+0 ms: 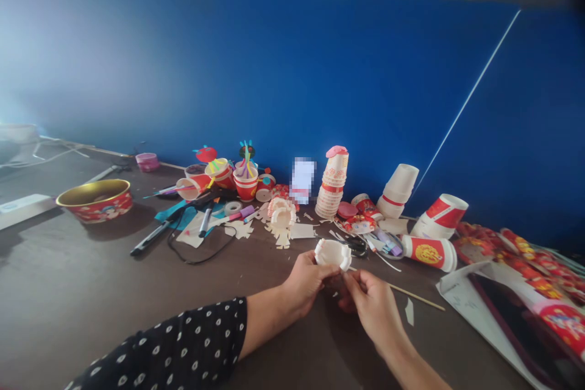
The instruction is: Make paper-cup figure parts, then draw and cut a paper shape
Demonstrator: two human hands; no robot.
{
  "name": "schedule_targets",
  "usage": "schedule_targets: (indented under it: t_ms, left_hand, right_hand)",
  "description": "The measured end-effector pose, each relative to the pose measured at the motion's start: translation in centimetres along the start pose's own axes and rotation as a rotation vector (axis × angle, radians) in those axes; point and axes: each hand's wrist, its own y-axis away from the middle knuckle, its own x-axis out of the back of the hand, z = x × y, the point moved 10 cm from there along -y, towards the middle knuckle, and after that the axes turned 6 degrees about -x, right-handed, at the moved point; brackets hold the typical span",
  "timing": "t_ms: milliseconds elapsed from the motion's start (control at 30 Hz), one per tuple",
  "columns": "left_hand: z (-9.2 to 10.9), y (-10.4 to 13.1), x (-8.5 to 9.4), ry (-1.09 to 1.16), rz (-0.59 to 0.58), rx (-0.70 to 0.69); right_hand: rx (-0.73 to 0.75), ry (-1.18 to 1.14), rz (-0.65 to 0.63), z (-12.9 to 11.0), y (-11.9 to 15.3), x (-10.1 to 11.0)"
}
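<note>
A white cut paper cup (pixel 333 254) with folded edges is held up near the middle of the table. My left hand (pixel 307 283) grips its left and lower side, thumb across the front. My right hand (pixel 369 300) is pinched at the cup's lower right edge; the fingertips are partly hidden, and any small piece between them is too small to tell. A thin wooden stick (pixel 418 297) lies on the table just right of my right hand, beside a small white paper scrap (pixel 409 311).
Behind my hands are a cut cup (pixel 282 214), a tall cup stack (pixel 329 195) and black-handled scissors (pixel 358 246). Pens and a knife (pixel 150 239) lie left, near a red-gold bowl (pixel 97 202). A tray with a dark phone (pixel 516 323) is at the right.
</note>
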Motion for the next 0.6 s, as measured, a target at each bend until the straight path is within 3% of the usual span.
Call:
schedule_targets:
  t_ms: [600]
  left_hand:
    - [-0.4,0.4,-0.5,0.106,-0.048,0.052]
  right_hand:
    - [0.104,0.161,0.063,-1.4,0.4,0.6]
